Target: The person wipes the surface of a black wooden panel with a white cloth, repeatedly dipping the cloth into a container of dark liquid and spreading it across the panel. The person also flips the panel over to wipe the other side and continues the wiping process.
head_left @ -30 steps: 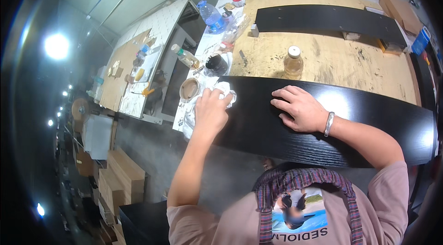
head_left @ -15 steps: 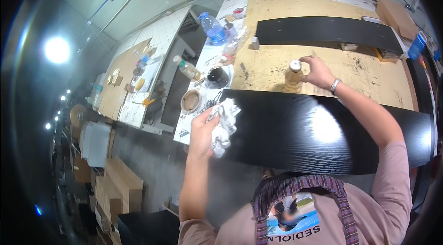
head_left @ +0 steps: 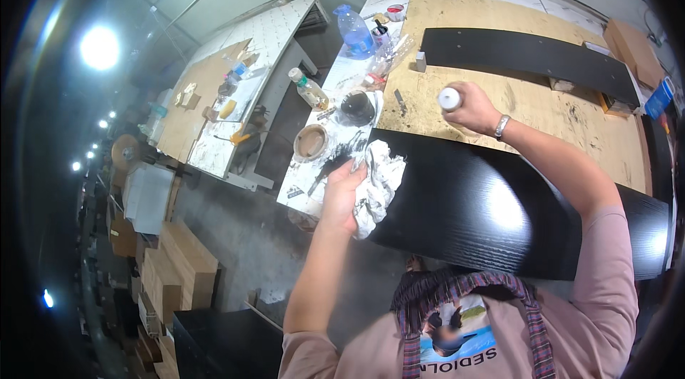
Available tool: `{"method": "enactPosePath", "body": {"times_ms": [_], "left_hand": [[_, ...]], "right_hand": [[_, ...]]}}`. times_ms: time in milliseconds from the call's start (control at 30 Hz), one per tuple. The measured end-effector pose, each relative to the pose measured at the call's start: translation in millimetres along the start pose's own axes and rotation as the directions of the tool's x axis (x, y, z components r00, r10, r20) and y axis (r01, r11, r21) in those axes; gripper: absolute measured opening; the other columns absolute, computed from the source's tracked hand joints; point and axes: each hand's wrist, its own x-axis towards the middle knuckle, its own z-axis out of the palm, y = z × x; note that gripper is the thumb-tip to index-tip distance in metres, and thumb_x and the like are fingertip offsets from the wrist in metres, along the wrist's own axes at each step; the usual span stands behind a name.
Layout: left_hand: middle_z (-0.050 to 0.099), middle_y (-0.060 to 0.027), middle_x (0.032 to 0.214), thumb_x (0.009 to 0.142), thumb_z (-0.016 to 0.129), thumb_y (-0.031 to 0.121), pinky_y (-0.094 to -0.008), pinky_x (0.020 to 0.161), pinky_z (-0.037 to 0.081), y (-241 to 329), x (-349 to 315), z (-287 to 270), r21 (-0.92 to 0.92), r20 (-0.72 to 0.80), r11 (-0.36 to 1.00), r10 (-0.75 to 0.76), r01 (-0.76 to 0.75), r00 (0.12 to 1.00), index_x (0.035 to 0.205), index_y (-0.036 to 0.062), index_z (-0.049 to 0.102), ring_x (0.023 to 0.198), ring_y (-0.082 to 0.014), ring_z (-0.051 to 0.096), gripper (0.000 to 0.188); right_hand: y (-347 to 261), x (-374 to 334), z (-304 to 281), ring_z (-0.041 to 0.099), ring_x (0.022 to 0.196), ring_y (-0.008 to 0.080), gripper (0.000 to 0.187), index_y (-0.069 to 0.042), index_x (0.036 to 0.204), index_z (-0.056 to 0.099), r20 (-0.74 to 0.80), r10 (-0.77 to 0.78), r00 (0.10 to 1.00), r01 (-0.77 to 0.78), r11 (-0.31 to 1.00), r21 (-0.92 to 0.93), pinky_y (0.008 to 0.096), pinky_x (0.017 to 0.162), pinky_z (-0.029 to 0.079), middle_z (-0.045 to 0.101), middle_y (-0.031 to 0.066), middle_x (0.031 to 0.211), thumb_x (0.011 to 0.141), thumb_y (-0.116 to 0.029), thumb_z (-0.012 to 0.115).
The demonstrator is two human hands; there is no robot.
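Observation:
My right hand [head_left: 474, 109] is wrapped round a bottle, with its white cap [head_left: 449, 98] turned up toward me. Most of the bottle's body is hidden by the fingers and cap. In my left hand [head_left: 342, 197] is a crumpled white cloth [head_left: 379, 190], bunched between thumb and fingers over the left end of a glossy black board [head_left: 457, 190]. This board lies along the near side of the worktable, showing wood grain and a bright reflection.
A second black board [head_left: 521, 56] rests on small blocks at the table's far side. To the left stand a dark pot [head_left: 357, 109], a round tub [head_left: 310, 143], a green-capped bottle [head_left: 308, 88] and a large blue-tinted bottle [head_left: 354, 33]. Cartons [head_left: 185, 258] are stacked at lower left.
My right hand, earlier at the bottle's side with fingers apart, has closed round it and shifted it slightly left across the table. My left hand has moved right with the cloth, which looks more spread.

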Motion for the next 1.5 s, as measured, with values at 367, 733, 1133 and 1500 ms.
{"method": "enactPosePath", "body": {"times_ms": [367, 733, 1133, 1500], "left_hand": [[0.073, -0.0137, 0.109, 0.105, 0.052, 0.005, -0.0351, 0.082, 0.061, 1, 0, 14, 0.005, -0.023, 1.000, 0.001, -0.001, 1.000, 0.125, -0.0069, 0.062, 0.092, -0.0214, 0.074, 0.026], [0.074, -0.0133, 0.106, 0.104, 0.054, 0.004, -0.0337, 0.079, 0.061, -3, 2, 6, -0.019, 0.037, 1.000, -0.005, 0.006, 0.999, 0.122, -0.0062, 0.064, 0.088, -0.0200, 0.074, 0.023], [0.068, -0.0130, 0.126, 0.087, 0.058, -0.002, -0.0396, 0.096, 0.053, 30, 12, -6, 0.913, 0.308, 0.047, 0.574, -0.405, 0.759, 0.118, 0.0052, 0.074, 0.115, -0.0282, 0.067, 0.036], [0.065, -0.0027, 0.123, 0.078, 0.066, 0.001, -0.0425, 0.082, 0.051, -5, 48, 20, 0.738, 0.559, -0.640, 0.401, -0.216, 0.726, 0.110, 0.0218, 0.079, 0.106, -0.0275, 0.060, 0.040]], "right_hand": [[-127, -15, 32, 0.062, 0.098, 0.0299, 0.017, -0.003, 0.081, 0.070, 0.367, -0.419, 0.830, 0.557, 0.646, -0.522, 0.0422, 0.083, 0.052, 0.065, 0.0126, 0.090, 0.072, -0.017, 0.070], [-129, -15, 34, 0.060, 0.093, 0.0269, 0.016, -0.005, 0.074, 0.070, 0.357, -0.538, 0.764, 0.603, 0.397, -0.693, 0.0394, 0.078, 0.049, 0.063, 0.0108, 0.086, 0.076, -0.021, 0.067], [-48, 15, 0, 0.069, 0.094, 0.0318, 0.038, -0.003, 0.093, 0.076, -0.224, 0.085, 0.971, -0.144, 0.955, -0.260, 0.0418, 0.082, 0.056, 0.074, 0.0160, 0.090, 0.071, -0.032, 0.085], [71, -5, -1, 0.075, 0.093, 0.0317, 0.049, -0.001, 0.102, 0.077, -0.110, 0.409, 0.906, -0.419, 0.904, -0.089, 0.0397, 0.086, 0.058, 0.077, 0.0207, 0.098, 0.073, -0.039, 0.089]]}}
